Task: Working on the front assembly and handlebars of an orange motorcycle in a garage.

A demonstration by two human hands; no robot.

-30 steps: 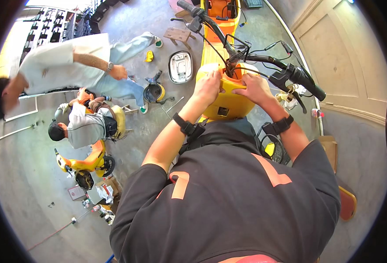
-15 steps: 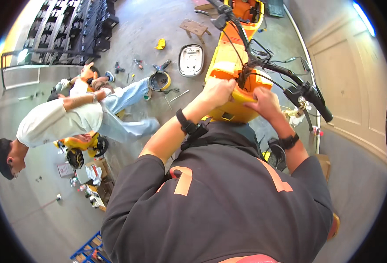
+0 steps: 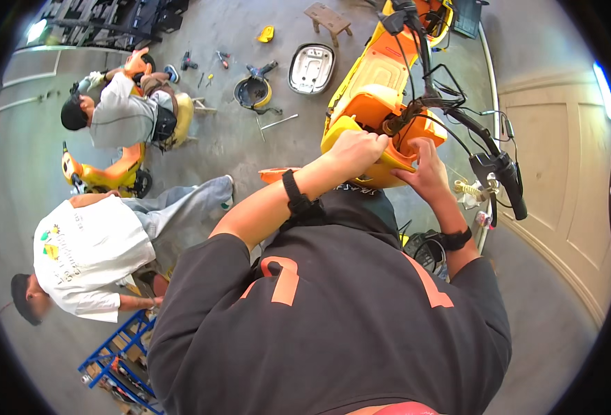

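A yellow-orange electric scooter (image 3: 375,66) stands in front of me with its outer panels partly apart. My left hand (image 3: 357,153) is closed on the upper left edge of its yellow front panel (image 3: 383,177). On the panel's right side, my right hand (image 3: 426,171) pinches the rim, thumb in front and fingers curled over the top. Between and beyond my hands, the steering stem (image 3: 393,124) rises from the orange inner shell. The black handlebar (image 3: 451,104) with loose cables crosses above my right hand. What my fingertips touch behind the panel is hidden.
Left, a person in white (image 3: 94,249) bends by a blue rack (image 3: 115,356); another person in grey (image 3: 122,117) sits near a smaller scooter (image 3: 105,173). A bucket (image 3: 253,92), a pale seat-shaped pan (image 3: 312,68), a wooden stool (image 3: 328,22) and tools lie ahead.
My view has swung, so the scooter sits slightly farther right. The person in white has walked toward the blue rack, uncovering the seated person. Both my hands stay on the front panel.
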